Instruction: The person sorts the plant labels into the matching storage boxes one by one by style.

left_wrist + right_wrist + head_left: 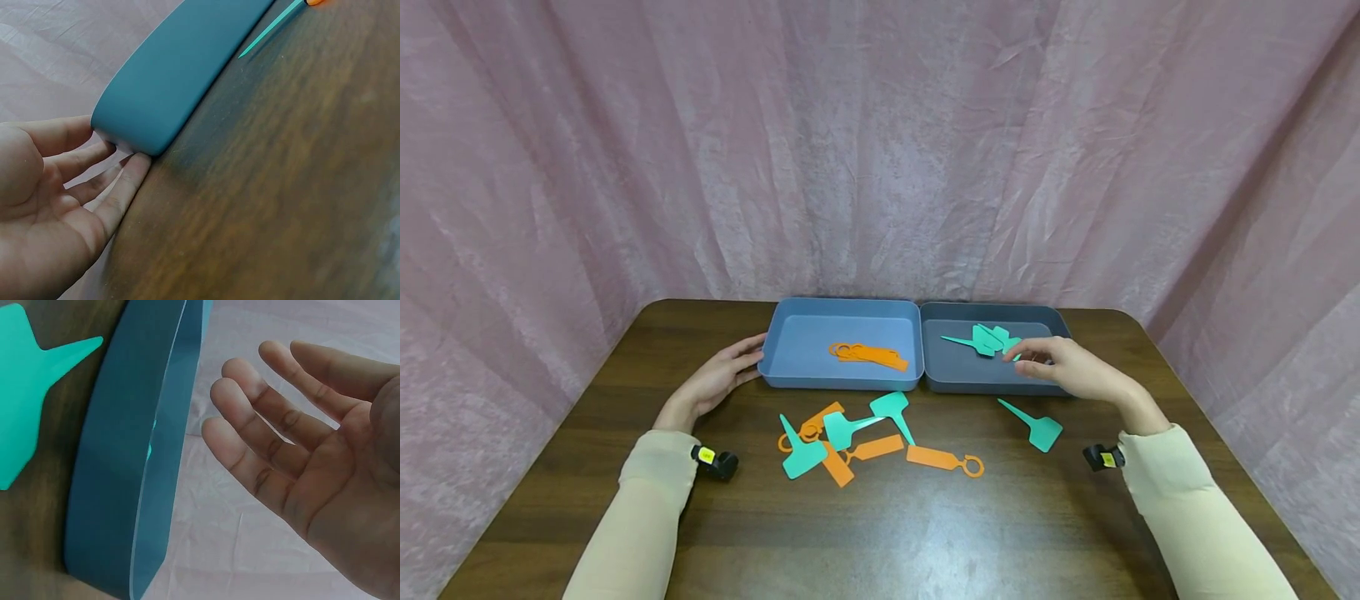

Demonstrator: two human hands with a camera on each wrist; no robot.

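With its fingers extended, my left hand (717, 377) touches the left end of the light blue tray (797, 342); in the left wrist view the fingertips meet the tray's outer wall (162, 81). Orange ring-ended tags (874, 356) lie stacked inside that tray. Over the dark grey tray (951, 372) hovers my right hand (1071, 368), fingers loosely bent and apart, holding nothing in the right wrist view. Below its fingertips, several green T-shaped plant labels (985, 340) lie in the dark tray, partly covered by the hand.
One green label (1043, 433) lies on the table before the dark tray. In front of the blue tray, green labels (805, 458) and orange tags (931, 457) are scattered, some overlapping. A pink curtain (880, 150) hangs behind the wooden table (1000, 533).
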